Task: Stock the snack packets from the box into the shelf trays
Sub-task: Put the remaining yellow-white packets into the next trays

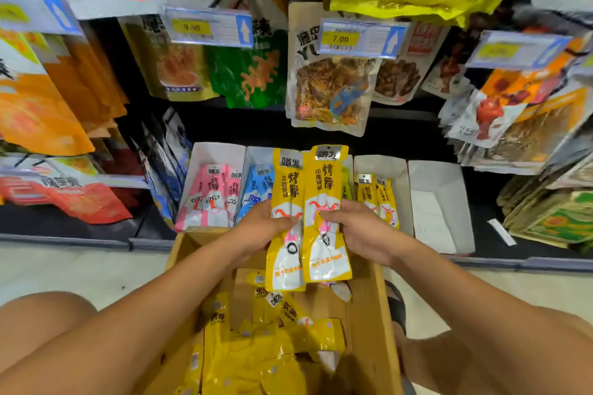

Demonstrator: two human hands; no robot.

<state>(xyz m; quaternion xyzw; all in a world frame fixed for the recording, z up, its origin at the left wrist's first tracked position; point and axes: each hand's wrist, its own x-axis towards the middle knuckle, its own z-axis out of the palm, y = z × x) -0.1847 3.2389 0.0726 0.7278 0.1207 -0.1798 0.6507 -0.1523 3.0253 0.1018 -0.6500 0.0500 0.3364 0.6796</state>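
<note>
Two long yellow snack packets are held upright side by side above the cardboard box (pixel 369 308). My left hand (pixel 260 228) grips the left yellow packet (pixel 287 202) at its middle. My right hand (pixel 359 231) grips the right yellow packet (pixel 325 189) the same way. The box below holds several more yellow packets (pixel 256 349) lying loose. On the bottom shelf stand white trays: one with pink packets (pixel 211 199), one with blue packets (pixel 258 192), one with a few yellow packets (pixel 378 199), and an empty white tray (pixel 439 202) at the right.
Hanging snack bags fill the pegs above, with price tags (pixel 359 38) in front of them. More bags stack on both sides of the trays. My bare knees flank the box on the pale floor (pixel 80 269). A dark sandal (pixel 396 305) shows right of the box.
</note>
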